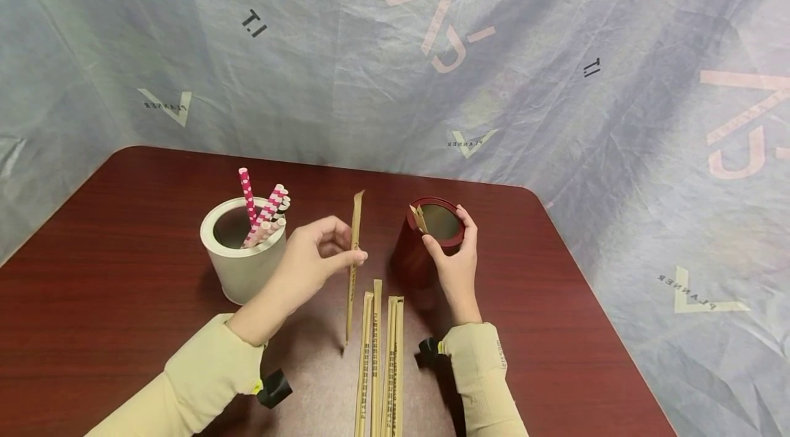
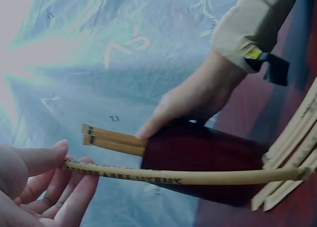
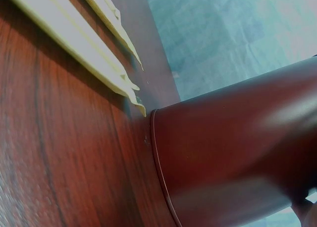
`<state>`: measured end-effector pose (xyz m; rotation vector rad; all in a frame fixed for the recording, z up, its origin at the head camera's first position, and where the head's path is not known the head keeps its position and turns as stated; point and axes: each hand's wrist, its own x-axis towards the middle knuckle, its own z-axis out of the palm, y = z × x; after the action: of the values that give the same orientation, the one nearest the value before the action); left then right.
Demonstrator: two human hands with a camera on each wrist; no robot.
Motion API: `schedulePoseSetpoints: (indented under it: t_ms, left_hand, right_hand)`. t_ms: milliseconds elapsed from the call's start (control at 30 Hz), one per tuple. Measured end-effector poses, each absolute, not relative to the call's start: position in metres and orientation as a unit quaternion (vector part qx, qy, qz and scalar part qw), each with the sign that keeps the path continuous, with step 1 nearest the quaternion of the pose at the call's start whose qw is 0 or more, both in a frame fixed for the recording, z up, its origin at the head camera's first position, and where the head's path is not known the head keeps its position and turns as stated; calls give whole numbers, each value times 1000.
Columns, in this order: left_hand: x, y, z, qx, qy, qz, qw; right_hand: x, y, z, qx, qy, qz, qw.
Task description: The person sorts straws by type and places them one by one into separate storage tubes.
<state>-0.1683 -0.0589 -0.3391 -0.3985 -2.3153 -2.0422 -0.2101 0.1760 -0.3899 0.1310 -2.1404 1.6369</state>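
My left hand pinches a paper-wrapped straw between thumb and fingers and holds it nearly upright above the table, left of the red can. Dark printing runs along its wrapper in the left wrist view. My right hand grips the red can near its rim, thumb on the near side and fingers round the right side. Wrapped straws stick out of that can, close to the right thumb. Several more wrapped straws lie side by side on the table between my forearms.
A white can stands on the left, holding several patterned straws, some pink with white dots or stripes. The dark red wooden table ends at the back against a grey printed curtain. Black wrist-camera pieces hang below both cuffs.
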Motion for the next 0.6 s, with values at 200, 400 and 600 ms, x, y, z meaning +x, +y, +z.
schedulePoseSetpoints:
  t_ms: [200, 400, 600]
  left_hand:
    - [-170, -57, -321, -111, -746, -645, 125]
    - [-174, -54, -305, -92, -711, -670, 193]
    - [-180, -50, -293, -80, -671, -693, 252]
  right_hand:
    - [-210, 177, -390, 51, -774, 590, 225]
    - [-209, 177, -391, 50, -774, 590, 224]
    - [-220, 182, -405, 51, -774, 590, 226]
